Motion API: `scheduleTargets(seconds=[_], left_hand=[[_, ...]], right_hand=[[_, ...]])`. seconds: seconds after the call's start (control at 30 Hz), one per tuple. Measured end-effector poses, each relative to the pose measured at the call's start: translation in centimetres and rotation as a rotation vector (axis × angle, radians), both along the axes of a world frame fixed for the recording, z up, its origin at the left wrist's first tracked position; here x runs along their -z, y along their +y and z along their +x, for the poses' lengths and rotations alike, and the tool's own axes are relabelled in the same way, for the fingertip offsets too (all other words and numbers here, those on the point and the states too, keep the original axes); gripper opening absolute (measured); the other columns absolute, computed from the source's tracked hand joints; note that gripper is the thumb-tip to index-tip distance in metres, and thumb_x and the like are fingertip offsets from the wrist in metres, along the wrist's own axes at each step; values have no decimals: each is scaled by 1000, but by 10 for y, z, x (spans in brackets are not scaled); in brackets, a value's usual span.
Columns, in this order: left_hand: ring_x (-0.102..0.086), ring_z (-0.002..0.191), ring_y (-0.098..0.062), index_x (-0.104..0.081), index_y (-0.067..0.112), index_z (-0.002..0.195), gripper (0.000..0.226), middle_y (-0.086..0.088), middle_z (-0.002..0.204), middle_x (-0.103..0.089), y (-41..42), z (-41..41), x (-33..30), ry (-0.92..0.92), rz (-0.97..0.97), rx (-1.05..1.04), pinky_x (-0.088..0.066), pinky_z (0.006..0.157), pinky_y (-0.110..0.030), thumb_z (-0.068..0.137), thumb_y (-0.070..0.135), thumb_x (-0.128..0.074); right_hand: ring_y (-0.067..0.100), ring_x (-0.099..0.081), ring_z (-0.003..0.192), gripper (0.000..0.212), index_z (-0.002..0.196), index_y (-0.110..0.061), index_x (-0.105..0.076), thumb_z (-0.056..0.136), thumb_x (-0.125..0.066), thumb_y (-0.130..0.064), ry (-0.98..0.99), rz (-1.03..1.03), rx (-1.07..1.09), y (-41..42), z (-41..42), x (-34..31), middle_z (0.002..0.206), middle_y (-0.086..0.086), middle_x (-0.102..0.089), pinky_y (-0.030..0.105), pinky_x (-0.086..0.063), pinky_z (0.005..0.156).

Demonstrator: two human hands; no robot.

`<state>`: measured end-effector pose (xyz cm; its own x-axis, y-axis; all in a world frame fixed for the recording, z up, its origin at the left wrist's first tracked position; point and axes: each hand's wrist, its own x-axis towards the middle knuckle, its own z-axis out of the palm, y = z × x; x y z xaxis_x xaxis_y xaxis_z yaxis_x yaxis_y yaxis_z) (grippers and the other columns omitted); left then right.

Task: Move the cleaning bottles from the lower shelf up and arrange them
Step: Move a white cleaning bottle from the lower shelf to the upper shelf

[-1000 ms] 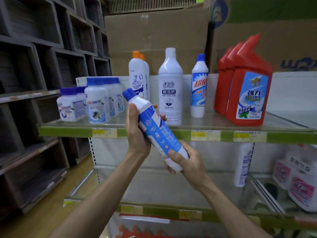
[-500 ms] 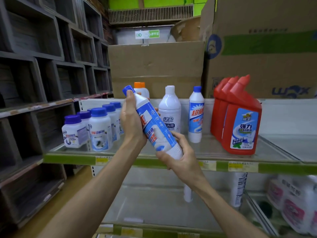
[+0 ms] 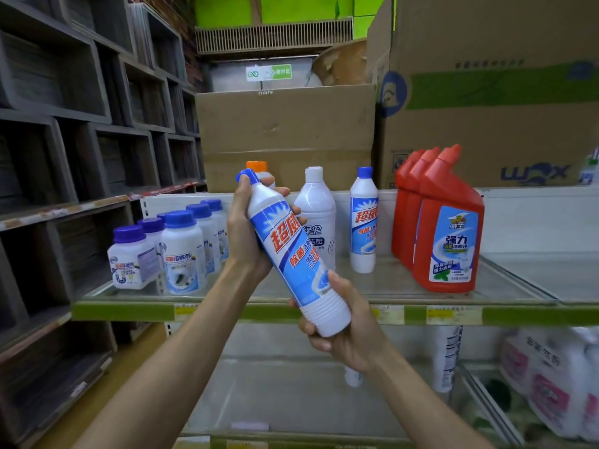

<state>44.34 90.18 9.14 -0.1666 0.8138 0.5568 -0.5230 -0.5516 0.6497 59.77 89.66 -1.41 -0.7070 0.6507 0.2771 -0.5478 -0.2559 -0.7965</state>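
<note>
Both hands grip one blue-capped bottle (image 3: 293, 254), tilted, in front of the upper shelf (image 3: 123, 311). The left hand (image 3: 248, 236) wraps its fingers around the neck; the right hand (image 3: 348, 328) curls around the ribbed base, level with the shelf's green front edge. On the glass, open room lies between a matching bottle (image 3: 363, 222) and the red bottles (image 3: 449, 228). White jars (image 3: 183, 254) crowd the left end. Cardboard boxes (image 3: 285, 134) stand behind.
</note>
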Motion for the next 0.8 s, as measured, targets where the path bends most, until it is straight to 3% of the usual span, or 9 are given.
scheduleTargets(seconds=[0.17, 0.23, 0.33, 0.47, 0.57, 0.73, 0.8], left_hand=[[-66, 64, -21, -62, 16, 90, 35, -2, 79, -66, -2, 4, -1, 6, -19, -17, -58, 62, -35, 101, 45, -47], [-64, 63, -22, -59, 14, 90, 33, -4, 79, -63, -5, 6, -3, 45, -7, -17, -57, 63, -36, 101, 43, -47], [-60, 67, -29, -59, 13, 90, 32, -7, 84, -63, -8, 13, -4, 160, 19, -75, -54, 68, -39, 100, 42, -50], [-62, 68, -34, -63, 13, 90, 30, -7, 85, -67, -10, 31, -8, 273, 62, -111, -56, 65, -39, 102, 38, -49], [-68, 61, -28, -64, 10, 98, 32, -8, 86, -69, -9, 44, -15, 328, 90, -78, -59, 60, -38, 99, 39, -51], [-71, 96, -23, -61, 13, 125, 42, -10, 117, -72, 6, 55, -15, 407, 112, -180, -59, 83, -36, 98, 44, -51], [-69, 102, -20, -60, 16, 127, 40, -5, 119, -70, 10, 53, -10, 422, 133, -240, -57, 85, -33, 99, 42, -50]], right_hand=[[23, -66, 66, 68, 117, -9, -69, 70, -85, -54, -44, 71, 37, 2, 2, 0, 97, 19, -69, 28, -52, 48], [26, -72, 82, 64, 114, -10, -71, 70, -85, -54, -147, 222, 164, 3, 8, -5, 105, 17, -73, 36, -60, 67], [21, -70, 111, 48, 120, -19, -68, 80, -77, -44, -390, 556, 386, 3, 23, -16, 121, 3, -75, 37, -55, 99], [15, -72, 105, 47, 114, -28, -69, 73, -81, -47, -545, 697, 522, -2, 32, -31, 111, -7, -77, 34, -57, 95], [10, -73, 101, 38, 109, -29, -70, 76, -86, -33, -525, 717, 588, -2, 41, -36, 108, -9, -77, 23, -57, 87], [5, -70, 103, 34, 107, -34, -69, 78, -86, -28, -493, 755, 749, 5, 60, -35, 109, -15, -76, 21, -57, 86], [3, -70, 102, 32, 106, -36, -69, 79, -86, -28, -465, 736, 815, 12, 67, -36, 108, -18, -76, 18, -56, 84]])
